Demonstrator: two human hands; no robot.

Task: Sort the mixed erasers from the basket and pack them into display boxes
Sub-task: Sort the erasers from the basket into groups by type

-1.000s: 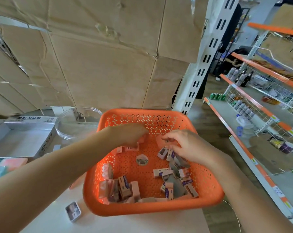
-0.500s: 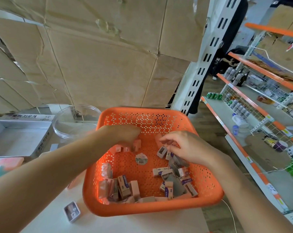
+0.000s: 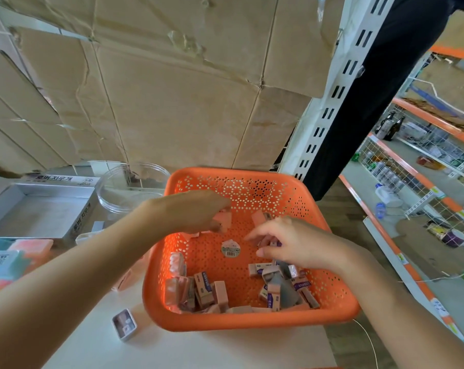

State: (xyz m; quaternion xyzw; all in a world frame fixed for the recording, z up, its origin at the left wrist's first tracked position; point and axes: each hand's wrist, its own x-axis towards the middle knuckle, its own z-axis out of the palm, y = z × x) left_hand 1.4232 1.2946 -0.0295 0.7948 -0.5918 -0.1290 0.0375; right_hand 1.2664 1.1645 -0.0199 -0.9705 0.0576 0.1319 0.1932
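pink eraser [image 3: 224,219] in left hand [image 3: 190,211], sleeved eraser [image 3: 274,243] in right hand [image 3: 297,246]

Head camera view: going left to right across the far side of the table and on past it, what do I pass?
Silver box → clear dish → orange basket → store shelves.

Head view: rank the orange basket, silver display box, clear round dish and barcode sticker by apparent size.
1. orange basket
2. silver display box, partly cut off at the frame edge
3. clear round dish
4. barcode sticker
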